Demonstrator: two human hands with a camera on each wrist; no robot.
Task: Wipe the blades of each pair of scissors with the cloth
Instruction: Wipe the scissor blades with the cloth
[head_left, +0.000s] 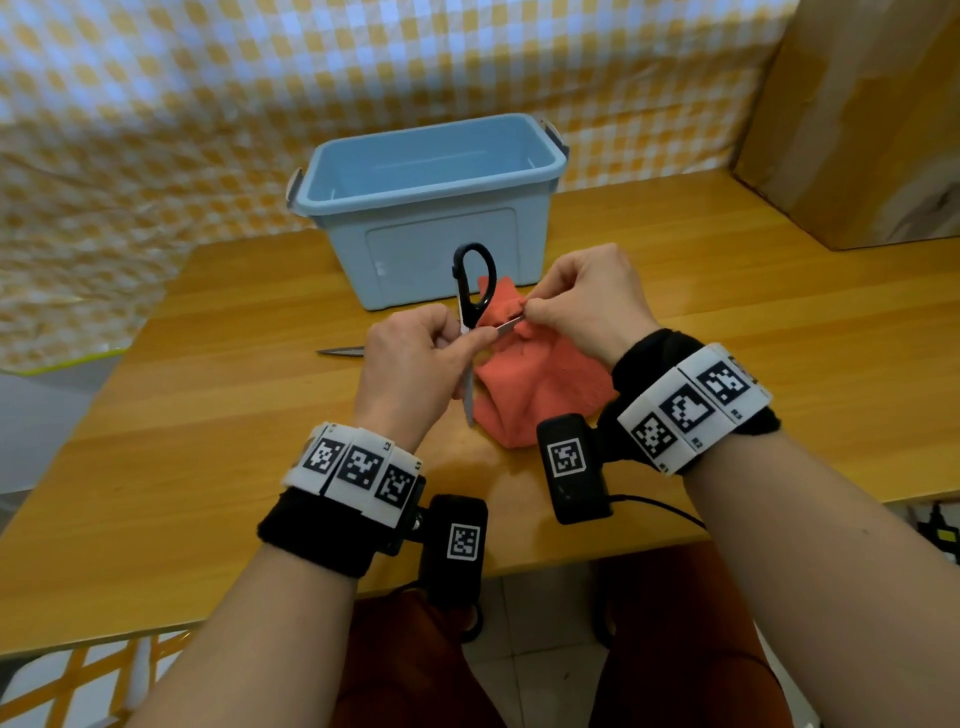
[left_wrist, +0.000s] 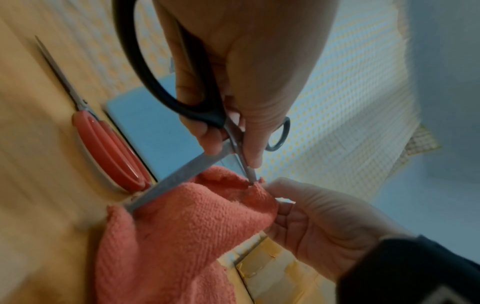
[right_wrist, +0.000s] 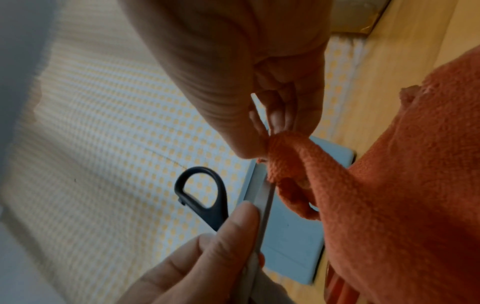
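Nearest the person, the left hand (head_left: 410, 358) holds the black-handled scissors (head_left: 471, 291) up above the table (head_left: 208, 415), fingers and thumb curled round them near the pivot, so the blades are splayed: one points down toward the person, the other across to the right. Just right of the scissors, the right hand (head_left: 587, 301) pinches a fold of the orange cloth (head_left: 540, 384) round that second blade, thumb pressed against fingertips, while the rest of the cloth hangs down to the table. To do this stroke well, I would keep the pinch flat on the blade's faces and draw it outward toward the tip, away from the cutting edge, with the left hand holding steady at the pivot; the open blade near the left wrist seems the main hazard. Left of the scissors, the red-handled scissors (left_wrist: 109, 144) lie closed on the table. Just behind the scissors stands a blue bin (head_left: 431, 208).
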